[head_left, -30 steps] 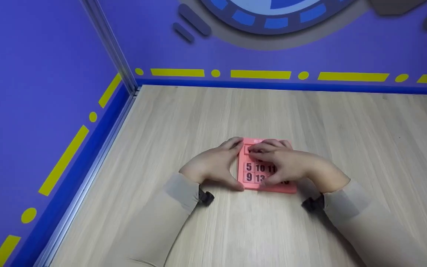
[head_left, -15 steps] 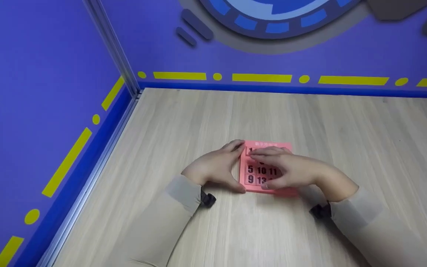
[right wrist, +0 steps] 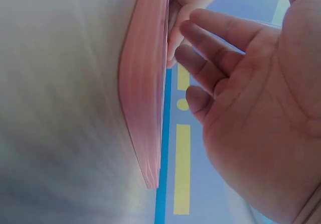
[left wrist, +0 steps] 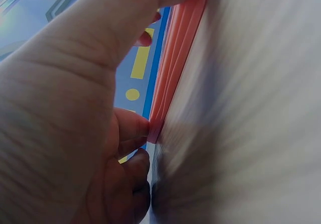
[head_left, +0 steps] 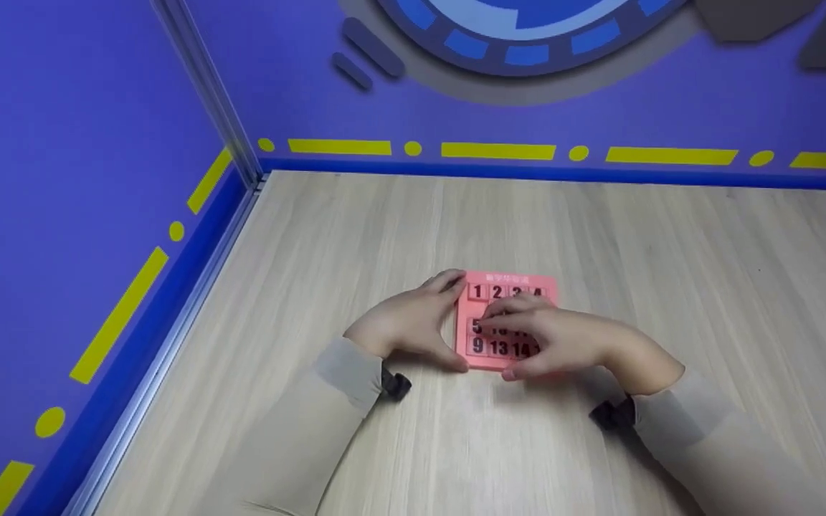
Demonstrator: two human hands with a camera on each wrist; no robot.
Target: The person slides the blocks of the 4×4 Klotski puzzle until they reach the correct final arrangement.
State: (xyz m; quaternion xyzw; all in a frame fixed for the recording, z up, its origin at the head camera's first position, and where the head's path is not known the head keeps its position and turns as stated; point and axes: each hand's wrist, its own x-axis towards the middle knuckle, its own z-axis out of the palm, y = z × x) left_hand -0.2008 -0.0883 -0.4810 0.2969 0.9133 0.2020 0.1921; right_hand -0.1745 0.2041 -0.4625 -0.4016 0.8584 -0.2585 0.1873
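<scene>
A pink number slide puzzle (head_left: 506,278) lies flat on the wooden table. Tiles 1, 2, 3 and 4 show along its far row; 5, 9, 13 and 14 show nearer. My left hand (head_left: 413,319) holds its left side, thumb at the near corner and fingertips at the far one. In the left wrist view the fingers meet the puzzle's edge (left wrist: 175,63). Over the board is my right hand (head_left: 563,333), fingertips by tile 5, thumb near the front edge. Its fingers are loosely bent and pinch nothing. It hides the board's right part. Whether a fingertip touches a tile, I cannot tell.
The wooden tabletop (head_left: 355,229) surrounds the puzzle. A blue panel with yellow marks (head_left: 499,150) stands behind it, and another blue panel (head_left: 97,179) rises on the left. A metal post (head_left: 205,86) joins them at the corner.
My right hand's fingers have moved from the far row toward me, to beside tile 5, uncovering tiles 1 to 4. The left hand keeps its hold on the puzzle.
</scene>
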